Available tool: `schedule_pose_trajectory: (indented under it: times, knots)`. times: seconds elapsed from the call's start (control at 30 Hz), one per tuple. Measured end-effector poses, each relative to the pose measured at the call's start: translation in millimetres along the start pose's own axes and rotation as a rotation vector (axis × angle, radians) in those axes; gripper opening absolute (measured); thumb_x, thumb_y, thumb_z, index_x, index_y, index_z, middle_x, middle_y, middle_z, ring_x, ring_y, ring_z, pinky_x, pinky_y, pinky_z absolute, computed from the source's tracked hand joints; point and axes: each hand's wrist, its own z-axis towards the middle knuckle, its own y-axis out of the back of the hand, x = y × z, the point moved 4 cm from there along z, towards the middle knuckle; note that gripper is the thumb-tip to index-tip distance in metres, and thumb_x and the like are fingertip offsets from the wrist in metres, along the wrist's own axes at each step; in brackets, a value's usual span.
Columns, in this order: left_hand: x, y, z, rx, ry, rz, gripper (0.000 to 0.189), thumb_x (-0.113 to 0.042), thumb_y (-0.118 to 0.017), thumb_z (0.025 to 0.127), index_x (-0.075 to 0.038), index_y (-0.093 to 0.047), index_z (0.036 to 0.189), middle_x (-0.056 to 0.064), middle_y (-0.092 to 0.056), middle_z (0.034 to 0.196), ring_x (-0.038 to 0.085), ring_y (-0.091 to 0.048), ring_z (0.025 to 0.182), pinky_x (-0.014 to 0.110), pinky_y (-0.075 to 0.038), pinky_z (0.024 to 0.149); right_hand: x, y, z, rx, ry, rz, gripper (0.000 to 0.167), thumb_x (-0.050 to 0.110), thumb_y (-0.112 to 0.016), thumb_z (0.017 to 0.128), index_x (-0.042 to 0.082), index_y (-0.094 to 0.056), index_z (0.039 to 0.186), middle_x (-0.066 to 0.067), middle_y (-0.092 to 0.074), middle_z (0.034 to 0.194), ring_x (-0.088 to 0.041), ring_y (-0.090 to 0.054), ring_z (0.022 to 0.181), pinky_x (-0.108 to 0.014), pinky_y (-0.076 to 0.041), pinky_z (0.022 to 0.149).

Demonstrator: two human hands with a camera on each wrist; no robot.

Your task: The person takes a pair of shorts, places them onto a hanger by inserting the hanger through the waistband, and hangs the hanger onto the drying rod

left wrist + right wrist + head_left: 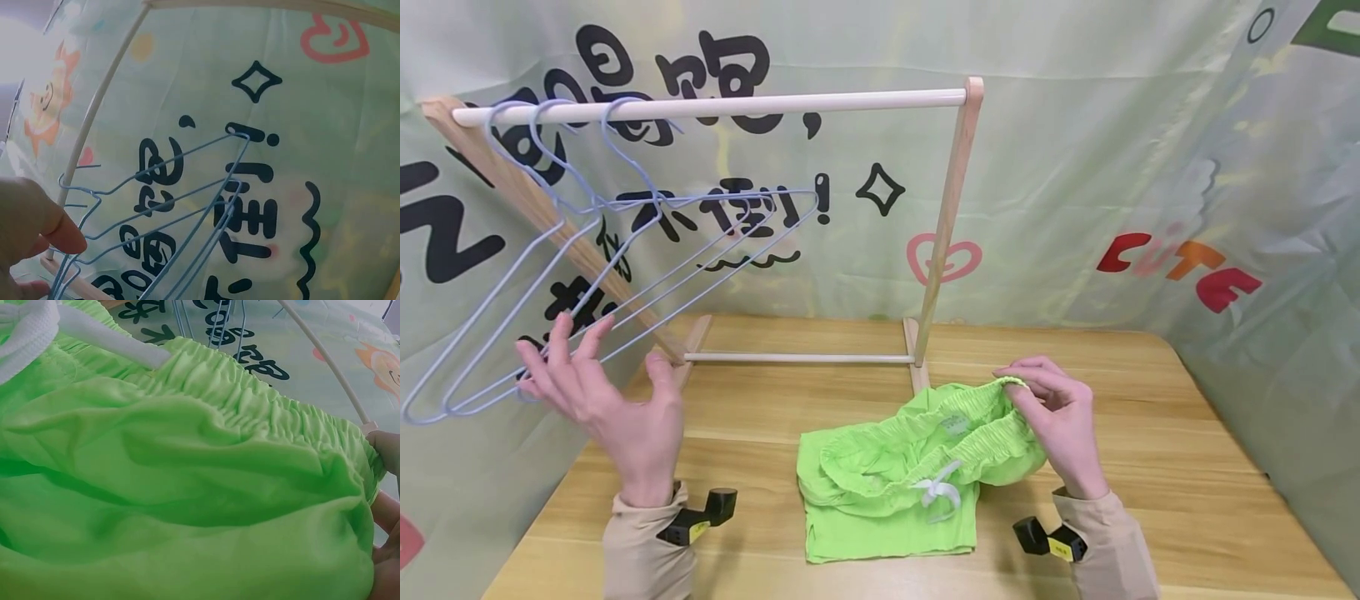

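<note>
Three light-blue wire hangers (658, 200) hang from the rack's white rail, swung toward the left side. My left hand (617, 408) is raised at their lower left, fingers spread and the thumb apart. Its fingertips overlap the wires in the head view; whether they touch cannot be told. The left wrist view shows the same hangers (162, 203) beyond the fingers. Bright green shorts (887, 533) with a white drawstring bow (936, 489) lie on the table, one side lifted. My right hand (1060, 417) pinches the right end of their gathered elastic waistband (250, 406).
The wooden rack (951, 208) stands at the back of the wood-grain table (1157, 467), its low crossbar (797, 358) near the tabletop. A pale printed cloth (1060, 167) hangs behind and around the table.
</note>
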Motion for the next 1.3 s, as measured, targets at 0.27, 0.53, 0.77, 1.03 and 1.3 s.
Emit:
schedule_pose_trajectory:
  times: [0.27,0.53,0.77,1.03,1.3]
  knots:
    - [15.3,0.6,0.5,0.070,0.027,0.038,0.048,-0.003,-0.064,0.082,-0.002,-0.059,0.129,0.004,-0.039,0.159,0.028,-0.016,0.156,0.035,0.008,0.127,-1.3,-0.1,0.7,0.012,0.008,0.000,0.018,-0.017,-0.061,0.088,-0.011,-0.073,0.100,-0.002,-0.067,0.097,-0.007,-0.069,0.077,-0.014,-0.048,0.058]
    - [15.9,1.5,1.7,0.109,0.042,0.049,0.055,0.000,-0.065,0.082,-0.002,-0.054,0.136,0.005,-0.035,0.161,0.023,-0.022,0.153,0.035,0.000,0.128,-1.3,0.4,0.2,0.003,-0.001,-0.006,0.018,-0.017,-0.061,0.087,-0.011,-0.073,0.100,-0.003,-0.067,0.097,-0.007,-0.069,0.077,-0.015,-0.048,0.059]
    - [15.6,7.3,7.4,0.062,0.069,0.034,0.056,0.003,-0.064,0.079,0.001,-0.053,0.134,0.015,-0.023,0.166,0.036,-0.007,0.156,0.032,0.000,0.127,-1.0,0.1,0.2,0.002,0.003,-0.003,0.018,-0.016,-0.061,0.087,-0.011,-0.073,0.099,-0.003,-0.068,0.096,-0.008,-0.069,0.077,-0.015,-0.048,0.059]
    - [25.7,9.0,7.8,0.118,0.102,0.103,0.064,-0.004,-0.066,0.082,-0.012,-0.048,0.143,0.002,-0.030,0.164,0.032,-0.008,0.157,0.032,0.008,0.127,-1.2,0.2,0.0,0.005,0.005,0.011,0.018,-0.017,-0.061,0.087,-0.012,-0.073,0.099,-0.003,-0.068,0.097,-0.008,-0.069,0.077,-0.015,-0.049,0.061]
    - [25.3,7.1,8.2,0.139,0.095,0.102,0.064,-0.005,-0.066,0.083,-0.018,-0.047,0.143,0.009,-0.043,0.151,0.025,-0.027,0.148,0.034,-0.005,0.128,-0.6,0.3,-0.2,0.001,-0.004,0.008,0.018,-0.018,-0.060,0.087,-0.012,-0.072,0.100,-0.003,-0.067,0.096,-0.008,-0.069,0.079,-0.014,-0.051,0.065]
